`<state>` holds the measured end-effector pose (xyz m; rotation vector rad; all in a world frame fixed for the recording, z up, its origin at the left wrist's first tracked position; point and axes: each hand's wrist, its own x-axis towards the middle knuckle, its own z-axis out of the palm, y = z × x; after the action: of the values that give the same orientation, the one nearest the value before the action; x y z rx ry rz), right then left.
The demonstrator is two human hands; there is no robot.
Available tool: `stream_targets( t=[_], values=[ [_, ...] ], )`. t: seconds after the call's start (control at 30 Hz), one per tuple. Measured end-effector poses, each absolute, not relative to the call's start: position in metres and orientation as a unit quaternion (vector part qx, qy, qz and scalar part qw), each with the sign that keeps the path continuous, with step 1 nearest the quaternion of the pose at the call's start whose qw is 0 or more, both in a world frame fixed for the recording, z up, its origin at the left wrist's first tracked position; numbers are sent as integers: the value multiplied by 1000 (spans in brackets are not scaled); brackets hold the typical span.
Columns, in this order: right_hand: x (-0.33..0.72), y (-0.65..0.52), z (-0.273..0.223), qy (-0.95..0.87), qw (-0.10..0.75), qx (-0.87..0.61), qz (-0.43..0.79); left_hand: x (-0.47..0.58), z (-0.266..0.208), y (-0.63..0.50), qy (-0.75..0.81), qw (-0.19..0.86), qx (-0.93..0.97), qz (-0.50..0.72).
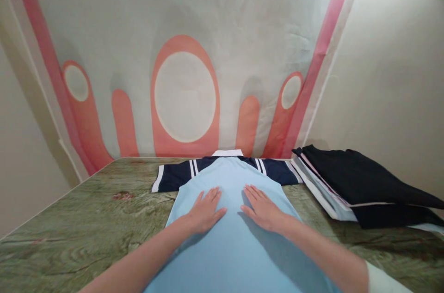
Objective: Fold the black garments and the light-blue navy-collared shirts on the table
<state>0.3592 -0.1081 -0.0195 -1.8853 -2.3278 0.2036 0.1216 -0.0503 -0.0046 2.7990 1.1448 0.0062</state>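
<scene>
Light-blue shirt mid-table, collar at 12 o'clock, sleeves at 11 and 1. Looks spread out already; no fold visible, lower end out of frame. Left hand at 10, right hand at 2, palm-down on or just above it; fingers nearly together, thumbs apart, pinching nothing. Clothes pile between 2 and 3 on table.

Glare whitens the wall high above the worktop's right edge. Both arms cast soft shadows across the shirt; wood grain blurs near the left edge.
</scene>
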Motion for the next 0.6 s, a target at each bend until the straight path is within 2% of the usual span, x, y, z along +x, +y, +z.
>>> stream_targets(
  t=[0.1,0.23,0.43,0.6],
  values=[
    [362,-95,-25,-789,78,-605,75,129,-20,-17,399,15,916,37],
    [409,-93,-35,-747,62,-661,48,100,-29,7,408,-12,911,53],
    [468,-95,-46,-672,37,-739,14,52,-28,20,454,-39,889,52],
    [453,-64,-39,-655,41,-755,12,73,-17,29,477,-23,879,19]
  ],
)
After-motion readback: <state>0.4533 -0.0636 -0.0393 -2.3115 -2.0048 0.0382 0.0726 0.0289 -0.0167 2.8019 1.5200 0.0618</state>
